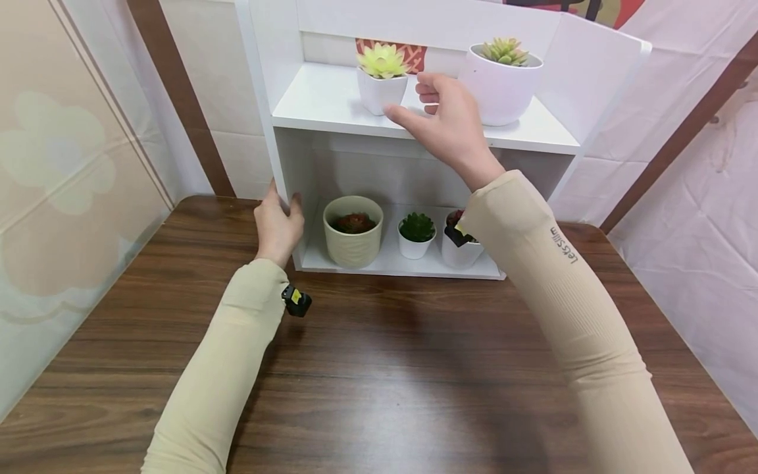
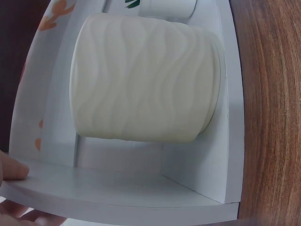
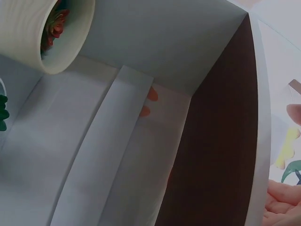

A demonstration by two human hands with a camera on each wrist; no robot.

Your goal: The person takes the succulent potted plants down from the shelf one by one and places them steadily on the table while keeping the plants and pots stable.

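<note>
A white two-tier shelf (image 1: 349, 123) stands on the table. My left hand (image 1: 278, 227) grips its left side panel near the bottom, thumb on the inner face and fingers outside. On the upper tier, my right hand (image 1: 450, 118) is held with thumb and fingers apart and nothing between them. Its thumb tip overlaps the lower right of a small white pot (image 1: 379, 95) with a yellow-green succulent (image 1: 383, 61). To the right of this hand sits a larger white pot (image 1: 503, 89) with a green succulent (image 1: 505, 51), partly covered by the hand.
The lower tier holds a cream ribbed pot (image 1: 353, 247) with a reddish plant, a small white pot (image 1: 416, 249) with a dark green succulent, and another white pot (image 1: 458, 255) partly behind my right sleeve. Brown wooden table (image 1: 379, 382) extends in front; curtains hang around.
</note>
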